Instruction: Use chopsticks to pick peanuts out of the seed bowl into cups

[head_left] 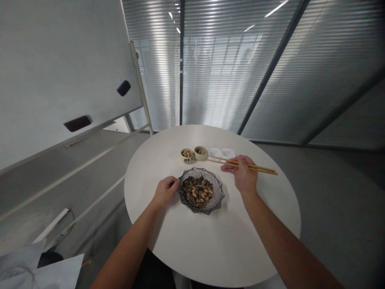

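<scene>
My right hand (244,173) is closed around a pair of wooden chopsticks (261,169), their tips pointing left toward the two small cups. With its fingers pinched at the left rim, my left hand (167,189) holds a scalloped glass bowl (217,192). Inside the bowl lie dark striped sunflower seeds (192,188) mixed with paler, larger nuts or seeds (205,195). Behind it, a small cup with dark lettering (187,158) contains pale pieces. Touching its right side, a second cream cup (200,156) has a few pieces at the bottom.
A white divided tray (221,153) sits right of the cups, partly behind my right hand. Everything stands on a round white table (216,245). A whiteboard (60,60) on a frame rises at the left, and a ribbed glass wall (216,80) stands behind.
</scene>
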{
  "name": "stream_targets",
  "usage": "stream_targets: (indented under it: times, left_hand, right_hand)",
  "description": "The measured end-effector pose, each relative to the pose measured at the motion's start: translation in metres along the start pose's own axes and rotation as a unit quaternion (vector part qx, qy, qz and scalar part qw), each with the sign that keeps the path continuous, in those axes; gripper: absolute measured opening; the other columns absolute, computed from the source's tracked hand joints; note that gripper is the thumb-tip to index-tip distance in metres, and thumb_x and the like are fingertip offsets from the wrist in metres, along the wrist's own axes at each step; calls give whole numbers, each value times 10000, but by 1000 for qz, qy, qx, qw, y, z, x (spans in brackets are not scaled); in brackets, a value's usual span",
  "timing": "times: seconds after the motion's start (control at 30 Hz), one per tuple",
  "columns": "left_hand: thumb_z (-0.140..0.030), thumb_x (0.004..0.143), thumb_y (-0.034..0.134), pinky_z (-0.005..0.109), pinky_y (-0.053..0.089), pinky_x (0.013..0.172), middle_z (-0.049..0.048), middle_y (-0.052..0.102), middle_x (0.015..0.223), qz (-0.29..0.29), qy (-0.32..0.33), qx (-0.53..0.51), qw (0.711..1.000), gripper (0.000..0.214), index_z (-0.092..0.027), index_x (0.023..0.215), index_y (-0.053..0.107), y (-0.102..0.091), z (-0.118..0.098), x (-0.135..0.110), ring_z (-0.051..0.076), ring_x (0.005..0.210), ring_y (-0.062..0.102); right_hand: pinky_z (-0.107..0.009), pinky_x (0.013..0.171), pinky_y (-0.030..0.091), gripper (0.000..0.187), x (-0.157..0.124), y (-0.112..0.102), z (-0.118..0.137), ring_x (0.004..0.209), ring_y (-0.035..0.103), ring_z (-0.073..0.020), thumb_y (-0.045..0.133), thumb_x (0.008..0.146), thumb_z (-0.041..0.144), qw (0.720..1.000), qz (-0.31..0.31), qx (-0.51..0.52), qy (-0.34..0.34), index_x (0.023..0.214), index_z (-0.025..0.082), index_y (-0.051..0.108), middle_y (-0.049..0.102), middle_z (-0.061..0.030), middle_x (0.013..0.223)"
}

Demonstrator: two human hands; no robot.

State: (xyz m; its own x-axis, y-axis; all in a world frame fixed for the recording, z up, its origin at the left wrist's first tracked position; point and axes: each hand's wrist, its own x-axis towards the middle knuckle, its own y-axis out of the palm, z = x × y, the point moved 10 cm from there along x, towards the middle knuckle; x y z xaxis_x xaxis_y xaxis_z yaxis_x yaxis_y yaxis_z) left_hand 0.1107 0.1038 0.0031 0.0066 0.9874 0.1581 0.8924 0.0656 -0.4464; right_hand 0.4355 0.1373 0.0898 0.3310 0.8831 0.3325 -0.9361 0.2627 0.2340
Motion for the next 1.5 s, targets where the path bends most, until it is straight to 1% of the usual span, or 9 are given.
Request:
stream_targets:
  times: [0.1,0.17,0.27,0.5,0.6,0.9,1.2,1.4,1.5]
  left_hand:
    - [-486,901,546,251,389,614,-11,574,643,0,4,0,1000,365,-189,706,631,0,0,0,143,648,513]
    - [-480,906,543,251,393,620,-8,582,653,4,8,6,1000,363,-188,714,639,-1,-2,0,144,657,518]
    - [-470,908,540,253,389,618,-5,583,661,8,10,12,1000,354,-186,725,647,0,-3,1,145,664,517]
    - [-472,888,551,251,379,597,-10,575,636,1,-5,-4,1000,351,-188,701,636,0,-1,1,143,640,512]
    - [-475,892,552,250,376,595,-12,571,636,-2,0,2,1000,355,-189,700,635,-1,-3,0,141,640,507]
    - [-464,902,546,249,375,613,-8,575,654,4,8,10,1000,352,-187,704,635,-1,-4,0,141,658,506]
    - [-460,897,547,247,368,604,-11,567,645,1,2,8,1000,344,-187,710,641,-1,0,1,138,645,496]
    - [-456,894,542,245,375,617,-9,569,656,8,1,2,1000,337,-185,719,639,0,-1,0,143,666,504]
    - [-449,891,543,245,375,620,-9,568,658,7,-1,2,1000,330,-186,716,638,0,0,0,144,670,504]
  right_hand:
    - [-326,453,613,409,-38,-12,11,467,708,-205,624,931,561,999,41,-13,14,788,178,649,711,-30,601]
    - [-334,467,614,386,-64,-16,14,498,719,-216,629,940,532,996,77,-15,30,798,176,675,728,-51,617]
    - [-364,494,633,367,-96,-23,12,538,739,-238,623,949,516,993,100,0,57,842,174,705,756,-81,686]
    - [-438,603,683,394,-139,-20,-5,647,780,-282,582,961,555,985,133,-46,95,884,190,709,782,-105,811]
    - [-437,644,691,374,-146,-16,-7,695,790,-289,563,976,546,984,133,-75,95,910,206,704,789,-92,808]
    - [-382,619,684,286,-149,-11,4,675,793,-288,599,970,487,982,139,-114,56,928,231,719,794,-76,814]
    - [-364,707,667,199,-160,-13,12,768,797,-279,563,1001,371,970,136,-200,-19,983,239,710,795,-81,880]
    - [-338,699,648,208,-161,-14,21,706,788,-242,533,1018,332,963,118,-229,-81,974,224,706,799,-57,815]
    - [-329,695,640,209,-162,-16,16,702,787,-229,512,1030,313,962,120,-231,-82,1023,215,696,801,-47,808]
